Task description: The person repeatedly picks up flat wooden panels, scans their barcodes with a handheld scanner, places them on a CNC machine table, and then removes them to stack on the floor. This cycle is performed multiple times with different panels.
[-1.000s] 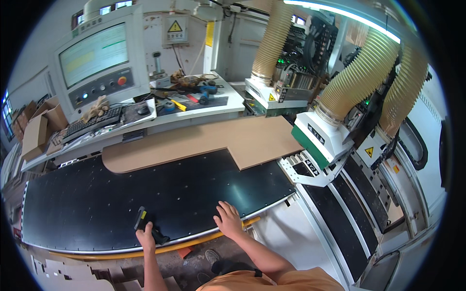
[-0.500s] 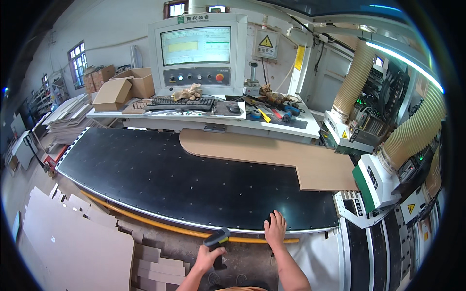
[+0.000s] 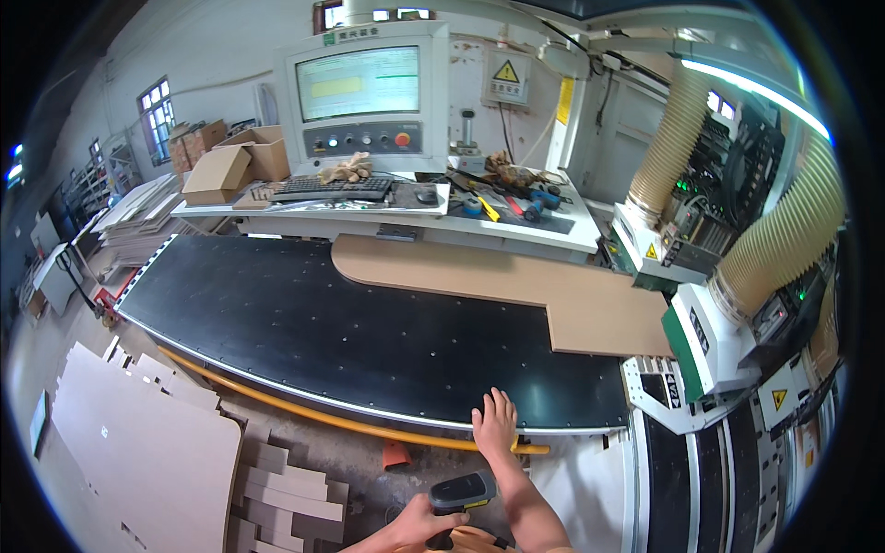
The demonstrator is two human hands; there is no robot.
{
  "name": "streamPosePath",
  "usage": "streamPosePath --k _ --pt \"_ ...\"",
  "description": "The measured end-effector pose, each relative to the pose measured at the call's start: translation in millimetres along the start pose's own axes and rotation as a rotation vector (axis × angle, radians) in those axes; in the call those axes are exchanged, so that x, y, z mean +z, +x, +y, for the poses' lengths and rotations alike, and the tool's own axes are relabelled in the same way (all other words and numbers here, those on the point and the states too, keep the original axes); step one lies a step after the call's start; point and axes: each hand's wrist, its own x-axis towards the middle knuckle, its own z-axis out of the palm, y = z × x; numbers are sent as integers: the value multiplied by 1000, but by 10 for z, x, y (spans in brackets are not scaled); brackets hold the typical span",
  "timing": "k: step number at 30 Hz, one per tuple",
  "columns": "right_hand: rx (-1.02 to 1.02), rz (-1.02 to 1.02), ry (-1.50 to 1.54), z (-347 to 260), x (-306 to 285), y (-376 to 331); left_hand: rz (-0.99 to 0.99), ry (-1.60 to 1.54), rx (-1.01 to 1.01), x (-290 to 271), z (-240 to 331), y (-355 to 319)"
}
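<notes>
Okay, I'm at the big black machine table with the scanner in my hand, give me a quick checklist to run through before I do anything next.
1. Handheld scanner gripped in left hand: ok.
2. Right hand flat on the near edge of the black table, steady: ok.
3. Brown board lying flat along the far side of the table, partly under the machine head: ok.
4. Table surface between right hand and board free of loose items: ok.
5. Machine running or stopped: cannot tell.
6. Floor at your feet, cut board scraps piled close: not ok.
</notes>
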Motion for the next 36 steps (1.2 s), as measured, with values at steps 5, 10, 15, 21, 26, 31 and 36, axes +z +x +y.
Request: streamPosePath --k 5,10,15,21,26,31,36 --pt "-84 133 20 14 4 5 -8 -79 27 190 58 -114" --pt "-77 107 90 57 -13 -47 99 -160 -43 279 137 -112" --pt "-90 84 119 77 -57 -81 130 -216 -13 372 124 -88" --pt "-97 34 155 82 -79 -95 108 -156 -36 441 1 -83" --pt "-83 -69 173 69 -51 -104 216 -123 -93 546 -137 -133" --pt "-224 1 46 131 -28 -133 360 -126 -112 548 -169 -356" --pt "-248 20 46 167 -23 -190 575 -184 -98 313 -339 -691"
